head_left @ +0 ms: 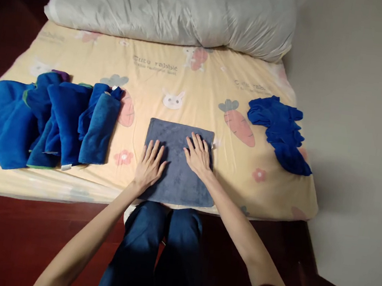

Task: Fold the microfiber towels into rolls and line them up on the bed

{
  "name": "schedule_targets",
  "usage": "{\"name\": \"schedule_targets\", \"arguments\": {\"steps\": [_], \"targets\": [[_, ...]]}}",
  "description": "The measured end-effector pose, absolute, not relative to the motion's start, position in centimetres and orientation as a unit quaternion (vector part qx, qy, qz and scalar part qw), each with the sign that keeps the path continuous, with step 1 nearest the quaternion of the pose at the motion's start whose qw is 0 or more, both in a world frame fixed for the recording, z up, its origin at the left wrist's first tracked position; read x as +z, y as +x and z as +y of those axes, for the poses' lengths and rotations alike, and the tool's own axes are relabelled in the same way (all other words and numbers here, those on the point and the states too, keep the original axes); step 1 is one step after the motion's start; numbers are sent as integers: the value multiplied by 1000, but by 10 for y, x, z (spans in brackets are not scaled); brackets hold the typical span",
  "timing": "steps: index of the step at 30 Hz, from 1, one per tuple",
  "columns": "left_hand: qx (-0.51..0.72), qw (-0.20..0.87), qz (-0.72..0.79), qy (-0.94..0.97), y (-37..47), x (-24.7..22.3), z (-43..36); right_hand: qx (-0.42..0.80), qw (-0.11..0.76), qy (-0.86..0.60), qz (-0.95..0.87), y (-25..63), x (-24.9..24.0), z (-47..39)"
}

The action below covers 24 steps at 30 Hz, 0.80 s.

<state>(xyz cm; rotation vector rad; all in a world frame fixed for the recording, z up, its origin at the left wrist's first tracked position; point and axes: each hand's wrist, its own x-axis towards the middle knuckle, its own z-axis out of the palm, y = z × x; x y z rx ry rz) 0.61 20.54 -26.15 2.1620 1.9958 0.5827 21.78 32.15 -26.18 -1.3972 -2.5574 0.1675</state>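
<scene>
A grey-blue towel (179, 179) lies flat, roughly square, at the front edge of the bed, with a small white tag at its right side. My left hand (150, 166) rests palm down on the towel's left side, fingers spread. Flat on its upper right part is my right hand (198, 154), fingers stretched out and slightly apart. Neither hand grips the cloth.
Several folded or rolled blue towels (67, 122) lie in a row at the left of the bed. A crumpled blue cloth pile (279, 131) sits at the right. The yellow printed sheet (197, 92) covers the mattress; a grey quilt (173, 7) lies behind. A wall (360, 137) stands at right.
</scene>
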Motion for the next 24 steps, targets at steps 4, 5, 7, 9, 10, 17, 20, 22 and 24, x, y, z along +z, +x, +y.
{"name": "schedule_targets", "arguments": {"steps": [4, 5, 7, 9, 10, 17, 20, 22, 24], "targets": [[216, 82, 661, 714, 5, -268, 279, 87, 86, -517, -847, 226, -280, 333], [222, 87, 669, 704, 1, -275, 296, 93, 82, -513, -849, 232, -284, 339], [238, 92, 683, 685, -9, -290, 323, 100, 84, -514, -848, 245, -292, 353], [259, 97, 687, 672, -18, -301, 337, 100, 103, -539, -830, 257, -299, 368], [268, 101, 686, 669, -21, -304, 340, 99, 115, -555, -818, 262, -302, 375], [245, 128, 675, 684, -4, -281, 277, 83, 155, -577, -797, 254, -281, 338], [199, 132, 658, 714, -1, -273, 194, 98, 149, -525, -832, 262, -267, 259], [175, 124, 662, 718, -6, -274, 137, 116, 140, -516, -837, 280, -268, 205], [163, 114, 685, 701, -15, -276, 90, 121, 143, -560, -807, 302, -274, 160]]}}
